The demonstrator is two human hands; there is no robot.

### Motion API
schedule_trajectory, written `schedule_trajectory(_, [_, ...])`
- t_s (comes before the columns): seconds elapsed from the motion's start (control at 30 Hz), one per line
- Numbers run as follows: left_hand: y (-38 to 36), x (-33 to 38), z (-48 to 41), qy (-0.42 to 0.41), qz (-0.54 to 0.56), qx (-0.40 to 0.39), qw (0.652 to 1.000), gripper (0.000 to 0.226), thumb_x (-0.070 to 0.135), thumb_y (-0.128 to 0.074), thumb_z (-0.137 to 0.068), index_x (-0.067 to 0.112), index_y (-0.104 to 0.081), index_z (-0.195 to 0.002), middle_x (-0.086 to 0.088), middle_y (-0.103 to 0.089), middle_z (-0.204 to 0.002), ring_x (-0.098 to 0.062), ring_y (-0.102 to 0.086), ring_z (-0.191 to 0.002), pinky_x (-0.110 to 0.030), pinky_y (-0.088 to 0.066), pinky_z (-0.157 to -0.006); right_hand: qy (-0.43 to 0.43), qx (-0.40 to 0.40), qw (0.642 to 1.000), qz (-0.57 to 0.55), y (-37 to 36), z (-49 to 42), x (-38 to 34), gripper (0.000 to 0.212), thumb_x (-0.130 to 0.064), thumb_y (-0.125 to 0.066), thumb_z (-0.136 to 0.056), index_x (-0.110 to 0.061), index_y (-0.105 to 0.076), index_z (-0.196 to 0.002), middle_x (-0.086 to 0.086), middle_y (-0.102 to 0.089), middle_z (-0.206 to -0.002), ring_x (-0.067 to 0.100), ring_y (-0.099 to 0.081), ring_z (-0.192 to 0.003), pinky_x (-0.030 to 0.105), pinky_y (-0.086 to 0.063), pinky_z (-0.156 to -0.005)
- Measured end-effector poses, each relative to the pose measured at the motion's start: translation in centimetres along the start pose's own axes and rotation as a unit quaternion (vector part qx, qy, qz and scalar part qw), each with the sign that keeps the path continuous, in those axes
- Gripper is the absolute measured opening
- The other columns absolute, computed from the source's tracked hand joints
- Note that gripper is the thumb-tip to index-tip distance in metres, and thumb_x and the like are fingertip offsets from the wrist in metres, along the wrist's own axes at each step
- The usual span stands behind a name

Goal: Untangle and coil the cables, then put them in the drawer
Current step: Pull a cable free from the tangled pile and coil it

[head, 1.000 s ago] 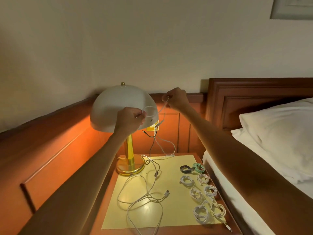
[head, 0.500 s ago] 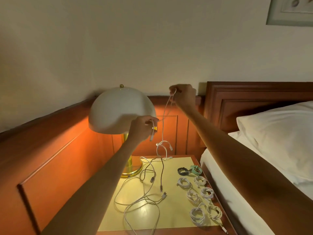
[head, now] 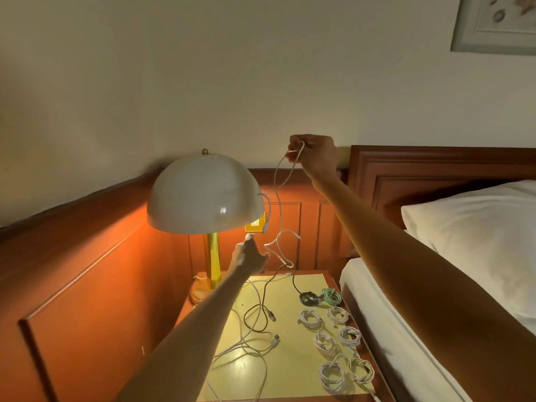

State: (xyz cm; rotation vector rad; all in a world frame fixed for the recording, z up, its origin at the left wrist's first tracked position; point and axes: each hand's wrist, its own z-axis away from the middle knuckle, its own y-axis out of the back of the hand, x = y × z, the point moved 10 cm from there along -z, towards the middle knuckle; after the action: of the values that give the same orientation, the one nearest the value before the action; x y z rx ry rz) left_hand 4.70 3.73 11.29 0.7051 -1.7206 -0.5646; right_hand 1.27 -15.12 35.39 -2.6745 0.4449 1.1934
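My right hand [head: 314,153] still has its fingers curled round the white cable [head: 280,198], now a little higher, level with the top of the lamp [head: 204,195] and to its right. My left hand [head: 249,255] has dropped below the lamp shade's right rim. It is blurred, so I cannot tell its grip. The cable's loops dangle just beside it.

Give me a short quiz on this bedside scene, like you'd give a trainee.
1. True or false: the right hand holds a white cable lifted above the yellow mat.
2. How many white coils lie on the yellow mat? A four, B six, C nine.
3. Fill in: the coil beside the black coil is ____.
Key: 1 true; 2 B; 3 green.
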Motion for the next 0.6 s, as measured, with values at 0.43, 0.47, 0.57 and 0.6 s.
schedule_trajectory(0.43, [-11.3, -6.5, 1.2, 0.103, -0.004, -0.204, 0.973, 0.027, 0.019, -0.054, -0.100, -0.004, -0.066, -0.106, -0.011, -0.070, -0.089, -0.017, -0.068, -0.060, -0.024, -0.054, -0.049, -0.093, -0.018, 0.989, -0.112, -0.4, -0.9, 3.1, 0.019, -0.008, -0.069, -0.092, 0.003, -0.073, -0.106, 0.018, -0.073, -0.091, 0.028, -0.076, -0.078, 0.037, -0.063, -0.073])
schedule_trajectory(0.47, [-11.3, -7.4, 0.8, 0.107, -0.016, -0.196, 0.975, 0.027, 0.017, -0.053, -0.100, -0.005, -0.065, -0.108, -0.013, -0.071, -0.092, -0.019, -0.067, -0.062, -0.026, -0.055, -0.051, -0.091, -0.012, 0.988, -0.126, -0.1, -1.4, 2.8, 0.018, -0.007, -0.069, -0.092, 0.004, -0.073, -0.106, 0.018, -0.073, -0.090, 0.029, -0.075, -0.078, 0.038, -0.063, -0.075])
schedule_trajectory(0.57, [-10.3, -10.2, -0.4, 0.139, -0.048, -0.143, 0.979, 0.030, 0.012, -0.050, -0.098, -0.003, -0.060, -0.122, -0.020, -0.067, -0.117, -0.021, -0.062, -0.070, -0.022, -0.054, -0.049, -0.070, 0.011, 0.984, -0.166, 0.9, -2.7, 1.4, 0.014, -0.006, -0.067, -0.093, 0.002, -0.073, -0.103, 0.016, -0.073, -0.086, 0.028, -0.074, -0.079, 0.038, -0.063, -0.077])
schedule_trajectory(0.6, [-9.9, -10.6, -0.6, 0.142, -0.066, -0.128, 0.979, 0.029, 0.012, -0.051, -0.096, -0.001, -0.061, -0.121, -0.019, -0.067, -0.116, -0.024, -0.064, -0.075, -0.024, -0.056, -0.054, -0.059, 0.018, 0.983, -0.176, 1.3, -3.0, 0.9, 0.014, -0.007, -0.068, -0.093, 0.002, -0.073, -0.103, 0.016, -0.072, -0.085, 0.027, -0.074, -0.078, 0.038, -0.062, -0.078])
